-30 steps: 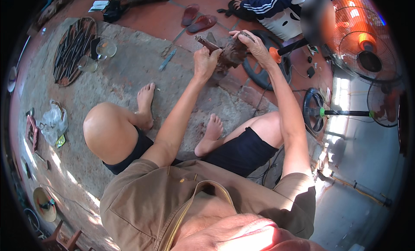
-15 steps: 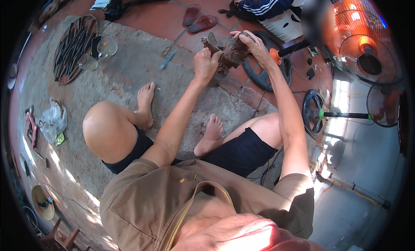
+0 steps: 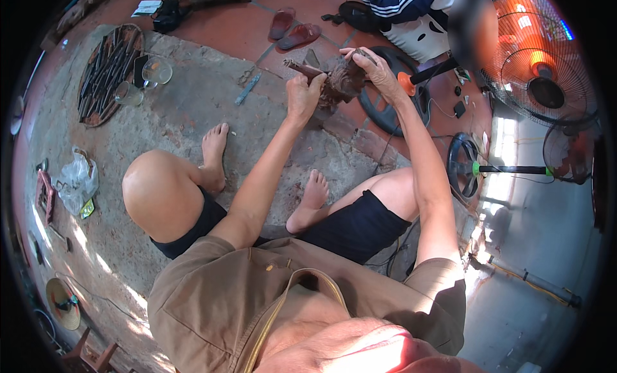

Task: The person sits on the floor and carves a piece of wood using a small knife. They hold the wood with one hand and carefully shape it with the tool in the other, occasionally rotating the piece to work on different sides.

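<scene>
Head view, dark brown carved-looking piece (image 3: 347, 79), irregular outline, ridged surface

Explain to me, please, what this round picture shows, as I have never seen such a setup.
There is no machine here, just a person working bare-handed. The picture comes from a wide-view camera on that person's head, looking down, so straight edges bend. The left hand is closed around a brown stick-shaped part; the right hand holds a brown carved-looking piece beside it. Whether the two are joined, I cannot tell. On the grey ground are dark rods, two clear glasses and a plastic bag.
</scene>
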`<state>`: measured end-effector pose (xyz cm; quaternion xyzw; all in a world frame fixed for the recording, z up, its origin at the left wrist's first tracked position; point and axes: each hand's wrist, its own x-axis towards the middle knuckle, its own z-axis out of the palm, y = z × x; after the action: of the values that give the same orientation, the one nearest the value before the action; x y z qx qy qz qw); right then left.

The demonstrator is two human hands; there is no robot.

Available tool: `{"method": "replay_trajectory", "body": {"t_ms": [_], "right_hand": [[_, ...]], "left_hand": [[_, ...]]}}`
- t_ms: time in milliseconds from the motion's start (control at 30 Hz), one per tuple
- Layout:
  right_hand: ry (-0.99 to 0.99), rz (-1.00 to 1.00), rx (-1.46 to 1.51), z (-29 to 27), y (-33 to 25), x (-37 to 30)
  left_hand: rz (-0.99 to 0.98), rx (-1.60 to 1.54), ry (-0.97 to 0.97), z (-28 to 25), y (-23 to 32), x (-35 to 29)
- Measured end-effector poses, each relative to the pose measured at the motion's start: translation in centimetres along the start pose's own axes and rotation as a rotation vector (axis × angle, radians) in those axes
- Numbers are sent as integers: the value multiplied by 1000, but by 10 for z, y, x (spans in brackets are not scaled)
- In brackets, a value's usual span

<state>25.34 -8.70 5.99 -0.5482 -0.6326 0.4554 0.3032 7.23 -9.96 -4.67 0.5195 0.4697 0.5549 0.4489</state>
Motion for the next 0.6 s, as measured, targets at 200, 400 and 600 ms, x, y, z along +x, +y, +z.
{"method": "replay_trajectory", "body": {"t_ms": [200, 400, 600], "right_hand": [[4, 20, 20, 0, 1, 2], [5, 21, 34, 1, -1, 1], [-2, 27, 49, 1, -4, -1]], "left_hand": [[54, -49, 43, 1, -6, 0], [67, -16, 40, 0, -6, -1], [34, -57, 39, 2, -8, 0]]}}
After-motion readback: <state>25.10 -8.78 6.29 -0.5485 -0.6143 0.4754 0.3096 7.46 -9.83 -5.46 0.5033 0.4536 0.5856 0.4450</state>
